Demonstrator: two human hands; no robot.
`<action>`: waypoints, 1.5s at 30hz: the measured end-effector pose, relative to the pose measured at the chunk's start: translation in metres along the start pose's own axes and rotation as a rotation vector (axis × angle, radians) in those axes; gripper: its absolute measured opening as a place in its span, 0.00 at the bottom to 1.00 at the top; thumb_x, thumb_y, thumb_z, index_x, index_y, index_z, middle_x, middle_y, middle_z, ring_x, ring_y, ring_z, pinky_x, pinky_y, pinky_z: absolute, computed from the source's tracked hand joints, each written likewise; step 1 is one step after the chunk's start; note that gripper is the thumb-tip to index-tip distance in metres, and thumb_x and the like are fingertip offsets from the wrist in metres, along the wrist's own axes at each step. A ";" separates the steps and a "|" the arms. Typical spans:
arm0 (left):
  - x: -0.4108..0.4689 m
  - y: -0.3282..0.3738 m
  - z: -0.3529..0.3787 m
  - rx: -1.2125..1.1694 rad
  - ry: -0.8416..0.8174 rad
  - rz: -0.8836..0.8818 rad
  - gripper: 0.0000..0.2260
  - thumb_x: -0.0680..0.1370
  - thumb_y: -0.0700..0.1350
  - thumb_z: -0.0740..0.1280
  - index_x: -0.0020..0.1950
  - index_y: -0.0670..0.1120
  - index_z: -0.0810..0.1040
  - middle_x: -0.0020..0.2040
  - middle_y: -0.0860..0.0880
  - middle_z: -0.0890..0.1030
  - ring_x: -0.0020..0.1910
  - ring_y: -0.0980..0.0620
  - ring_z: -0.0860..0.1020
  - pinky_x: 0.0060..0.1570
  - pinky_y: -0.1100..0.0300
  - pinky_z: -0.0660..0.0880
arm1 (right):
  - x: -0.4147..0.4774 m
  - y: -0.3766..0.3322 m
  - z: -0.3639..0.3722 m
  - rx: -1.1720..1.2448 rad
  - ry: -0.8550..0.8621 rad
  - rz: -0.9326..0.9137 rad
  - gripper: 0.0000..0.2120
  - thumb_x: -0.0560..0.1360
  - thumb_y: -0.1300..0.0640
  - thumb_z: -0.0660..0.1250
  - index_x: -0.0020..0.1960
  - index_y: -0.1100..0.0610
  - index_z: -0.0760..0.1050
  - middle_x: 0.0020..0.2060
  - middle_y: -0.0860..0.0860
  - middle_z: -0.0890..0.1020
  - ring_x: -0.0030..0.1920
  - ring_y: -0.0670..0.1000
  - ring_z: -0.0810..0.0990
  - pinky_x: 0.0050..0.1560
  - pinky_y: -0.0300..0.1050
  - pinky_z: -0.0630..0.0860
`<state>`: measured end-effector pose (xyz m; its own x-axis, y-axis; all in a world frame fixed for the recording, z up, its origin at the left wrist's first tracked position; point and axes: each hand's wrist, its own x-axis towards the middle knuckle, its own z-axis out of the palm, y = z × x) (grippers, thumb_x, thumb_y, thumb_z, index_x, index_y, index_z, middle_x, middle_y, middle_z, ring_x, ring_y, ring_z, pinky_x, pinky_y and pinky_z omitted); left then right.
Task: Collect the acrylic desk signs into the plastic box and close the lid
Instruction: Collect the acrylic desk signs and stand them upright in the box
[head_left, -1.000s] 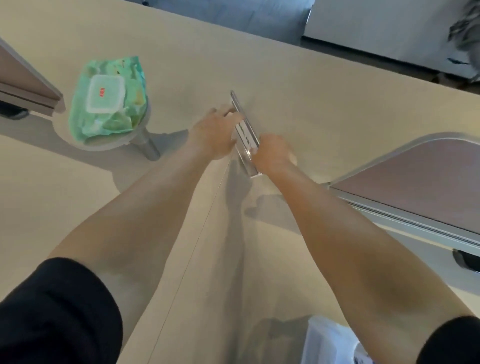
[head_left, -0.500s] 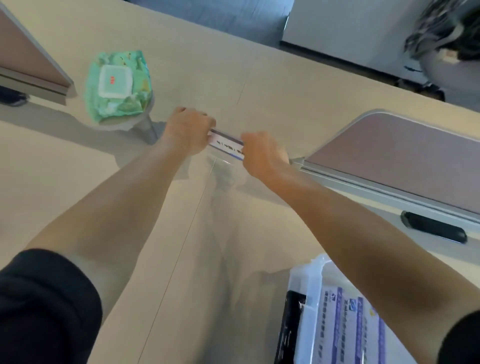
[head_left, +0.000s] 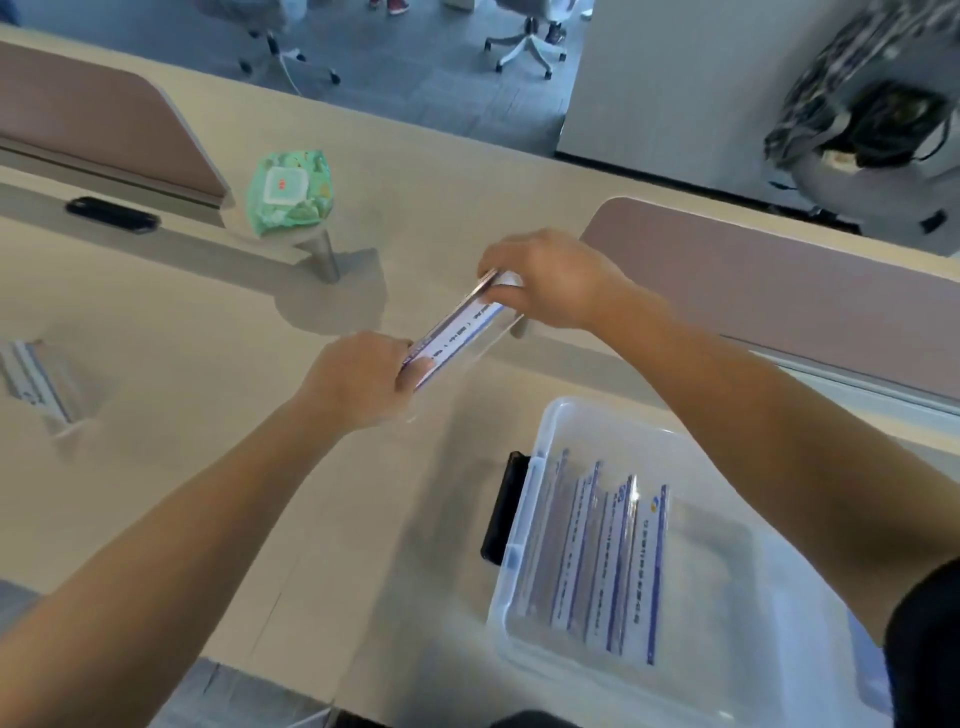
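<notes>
Both hands clamped on one acrylic desk sign (head_left: 457, 330), held over the desk (head_left: 156, 467) at 11 o'clock of the plastic box (head_left: 597, 415).
Left hand (head_left: 358, 382) pinches the near end, right hand (head_left: 550, 278) the far end. Box at 5 o'clock, open, row of signs (head_left: 608, 561) inside. Another sign (head_left: 36, 379) on desk at 9 o'clock; wet wipes pack (head_left: 291, 189) at 11.

You are working in an open-plan office: long desks (head_left: 156, 467) are carrying brown divider screens (head_left: 779, 291), and wheeled swivel chairs (head_left: 522, 44) are standing on grey carpet (head_left: 415, 98).
</notes>
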<state>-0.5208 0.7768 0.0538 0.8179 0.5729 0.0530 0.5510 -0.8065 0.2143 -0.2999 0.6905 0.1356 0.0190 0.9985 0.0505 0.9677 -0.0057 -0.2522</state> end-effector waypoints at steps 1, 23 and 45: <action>-0.011 0.009 -0.003 -0.024 0.041 -0.006 0.22 0.77 0.58 0.51 0.40 0.44 0.75 0.33 0.44 0.76 0.33 0.42 0.71 0.33 0.55 0.64 | -0.011 -0.006 -0.004 0.061 0.052 0.040 0.17 0.77 0.48 0.69 0.61 0.57 0.78 0.55 0.55 0.82 0.55 0.58 0.79 0.57 0.51 0.74; -0.198 0.138 -0.032 -1.067 -0.264 0.140 0.44 0.64 0.69 0.72 0.75 0.57 0.59 0.71 0.52 0.67 0.67 0.52 0.71 0.66 0.49 0.71 | -0.217 -0.159 -0.054 0.892 0.425 0.623 0.33 0.67 0.41 0.70 0.70 0.46 0.67 0.55 0.48 0.79 0.44 0.56 0.81 0.54 0.65 0.80; -0.154 0.286 0.041 -1.203 -0.752 0.022 0.49 0.68 0.50 0.77 0.76 0.62 0.45 0.69 0.49 0.64 0.69 0.47 0.69 0.64 0.53 0.70 | -0.336 0.011 -0.019 0.952 0.268 0.656 0.40 0.64 0.35 0.69 0.72 0.48 0.64 0.61 0.54 0.75 0.51 0.55 0.82 0.50 0.54 0.82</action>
<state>-0.4827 0.4518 0.0671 0.9264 0.0415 -0.3743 0.3738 0.0189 0.9273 -0.2908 0.3535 0.1346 0.6034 0.7758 -0.1844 0.1789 -0.3570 -0.9168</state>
